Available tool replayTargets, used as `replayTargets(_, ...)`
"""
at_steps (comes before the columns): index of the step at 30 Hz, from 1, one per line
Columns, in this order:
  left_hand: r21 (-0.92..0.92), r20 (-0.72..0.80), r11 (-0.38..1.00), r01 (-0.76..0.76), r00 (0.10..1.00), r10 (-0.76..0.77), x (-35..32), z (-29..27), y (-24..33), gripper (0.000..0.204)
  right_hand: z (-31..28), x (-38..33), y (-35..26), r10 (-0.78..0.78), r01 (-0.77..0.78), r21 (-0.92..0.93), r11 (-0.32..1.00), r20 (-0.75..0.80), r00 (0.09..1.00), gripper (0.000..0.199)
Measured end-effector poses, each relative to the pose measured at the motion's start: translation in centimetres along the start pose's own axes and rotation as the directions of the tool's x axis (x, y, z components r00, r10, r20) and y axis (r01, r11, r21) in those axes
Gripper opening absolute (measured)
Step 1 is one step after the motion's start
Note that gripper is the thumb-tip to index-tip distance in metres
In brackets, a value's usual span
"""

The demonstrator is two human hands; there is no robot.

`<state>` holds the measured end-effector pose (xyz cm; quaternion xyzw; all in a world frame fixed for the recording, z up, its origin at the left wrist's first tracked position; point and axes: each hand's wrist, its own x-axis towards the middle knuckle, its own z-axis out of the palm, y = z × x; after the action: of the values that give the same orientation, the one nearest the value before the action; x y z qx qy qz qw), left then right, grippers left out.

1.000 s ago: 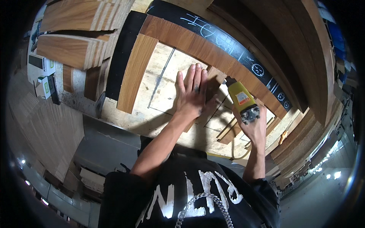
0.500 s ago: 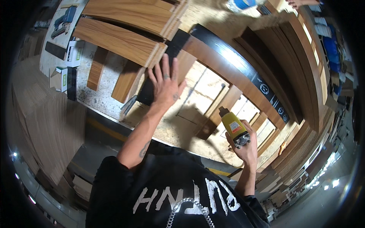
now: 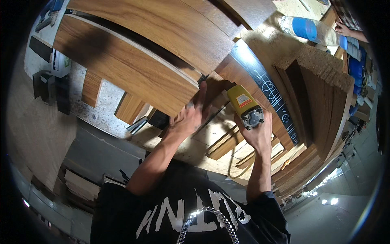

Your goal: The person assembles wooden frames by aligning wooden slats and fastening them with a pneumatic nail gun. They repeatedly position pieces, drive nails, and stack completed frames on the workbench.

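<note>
Since half a second ago, the yellow nail gun with a grey end cap (image 3: 247, 107) has shifted from over a short brown wooden crosspiece (image 3: 224, 147) to the left end of the flat brown wood-grain frame (image 3: 239, 73), and the left hand (image 3: 187, 118) has turned in beside the gun's nose. From the head view, the right hand (image 3: 260, 130) is curled around the gun. The left hand reaches along the end of the stacked brown wood-grain boards (image 3: 126, 67), one finger extended; I cannot tell whether it grips anything. Between the hands and the far edge of the pale, stained table (image 3: 107, 97), the frame lies beside a black strip with white chalk marks (image 3: 266, 87) (small drawn faces among them). Toward the table's far right corner is a clear bottle with a blue label (image 3: 306, 30).
</note>
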<state>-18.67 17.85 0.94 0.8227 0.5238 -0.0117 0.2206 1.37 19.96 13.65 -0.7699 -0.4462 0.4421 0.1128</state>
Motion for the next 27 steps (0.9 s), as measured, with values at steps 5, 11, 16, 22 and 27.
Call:
replayTargets(5, 0.089, -0.04, 0.995, -0.05, 0.998, 0.054, -0.1, 0.2, -0.2, 0.086, -0.1, 0.4, 0.5, -0.052, 0.051, -0.124, 0.991, -0.004, 0.999, 0.039)
replayTargets(11, 0.068, -0.023, 0.997, -0.031, 0.999, 0.033, -0.3, 0.5, -0.2, 0.091, -0.4, 0.7, 0.5, -0.063, 0.067, -0.138, 0.988, 0.037, 0.997, 0.038)
replayTargets(16, 0.112, -0.007, 0.994, -0.017, 1.0, 0.018, -0.6, 1.3, -0.2, 0.092, -0.4, 0.5, 0.6, -0.09, 0.089, -0.168, 0.982, 0.005, 0.996, 0.039)
replayTargets(22, 0.192, 0.059, 0.978, -0.081, 0.996, 0.071, -0.3, 0.1, -0.1, 0.091, -0.4, 0.5, 0.5, -0.123, 0.123, -0.249, 0.961, 0.014, 0.992, 0.045)
replayTargets(27, 0.081, -0.042, 0.994, -0.074, 0.996, 0.078, -0.3, 0.4, -0.2, 0.09, -0.9, 1.0, -0.1, -0.075, 0.083, -0.178, 0.98, 0.055, 0.996, 0.048)
